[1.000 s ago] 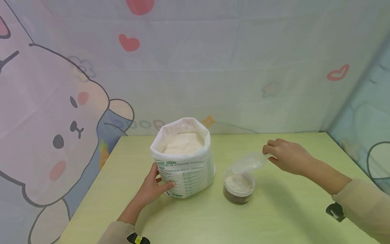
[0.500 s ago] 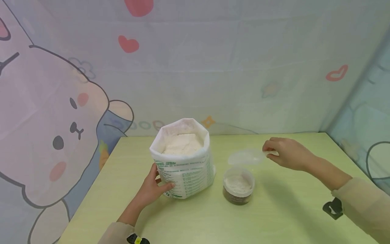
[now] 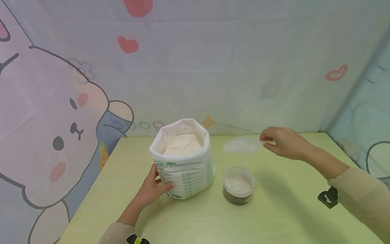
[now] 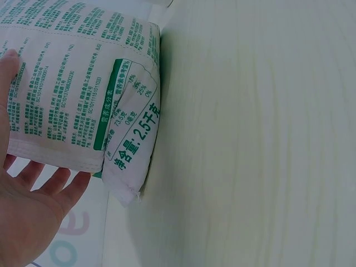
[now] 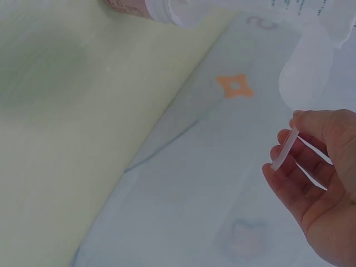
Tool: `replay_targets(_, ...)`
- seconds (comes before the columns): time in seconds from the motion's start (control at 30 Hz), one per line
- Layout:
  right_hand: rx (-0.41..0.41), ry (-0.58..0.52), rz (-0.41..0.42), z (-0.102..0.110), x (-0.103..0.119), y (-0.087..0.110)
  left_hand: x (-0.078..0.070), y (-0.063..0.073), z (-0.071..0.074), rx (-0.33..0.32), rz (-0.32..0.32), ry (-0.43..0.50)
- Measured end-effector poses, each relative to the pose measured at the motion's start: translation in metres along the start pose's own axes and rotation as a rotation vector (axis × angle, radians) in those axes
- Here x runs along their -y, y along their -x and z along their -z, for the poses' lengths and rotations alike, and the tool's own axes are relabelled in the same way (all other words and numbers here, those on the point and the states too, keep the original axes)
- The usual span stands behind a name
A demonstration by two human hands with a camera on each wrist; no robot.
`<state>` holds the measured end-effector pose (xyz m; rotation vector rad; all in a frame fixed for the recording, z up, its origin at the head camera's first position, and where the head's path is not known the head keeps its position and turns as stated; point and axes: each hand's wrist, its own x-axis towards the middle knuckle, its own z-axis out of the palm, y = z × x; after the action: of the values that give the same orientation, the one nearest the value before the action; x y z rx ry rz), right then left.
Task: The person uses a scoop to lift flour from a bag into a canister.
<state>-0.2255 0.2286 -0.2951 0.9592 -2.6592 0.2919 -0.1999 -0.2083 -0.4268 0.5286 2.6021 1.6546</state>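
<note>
A white flour bag (image 3: 189, 176) with green print stands with its mouth folded back, full of pale powder (image 3: 182, 144). My left hand (image 3: 152, 189) grips its lower left side, thumb on the printed front and fingers behind; the left wrist view shows the fingers (image 4: 72, 186) at the bag's bottom edge. My right hand (image 3: 284, 143) pinches the short handle (image 5: 285, 148) of a translucent plastic scoop (image 3: 242, 145), raised behind and above a round tub (image 3: 237, 200). Its bowl looks pale and see-through. White powder lies inside the tub, which has a clear rim and brown lower wall.
The light yellow-green table (image 3: 195, 220) reaches back to a printed cloth backdrop (image 3: 237, 84) with a cartoon rabbit. The tub stands close to the right of the bag. Another cloth side (image 3: 371, 118) hangs at the right.
The scoop has tilted from over the tub to level, then moved up and back with my right hand. Left hand, bag and tub have stayed in place.
</note>
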Motion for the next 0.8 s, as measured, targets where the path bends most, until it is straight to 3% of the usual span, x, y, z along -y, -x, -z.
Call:
replay_targets(0.33, -0.048, 0.035, 0.028, 0.021, 0.004, -0.024, -0.030, 0.007, 0.001, 0.013, 0.026, 0.013)
replay_targets(0.8, -0.051, 0.059, 0.027, 0.050, 0.011, -0.055, -0.028, 0.004, 0.001, 0.025, 0.016, 0.011)
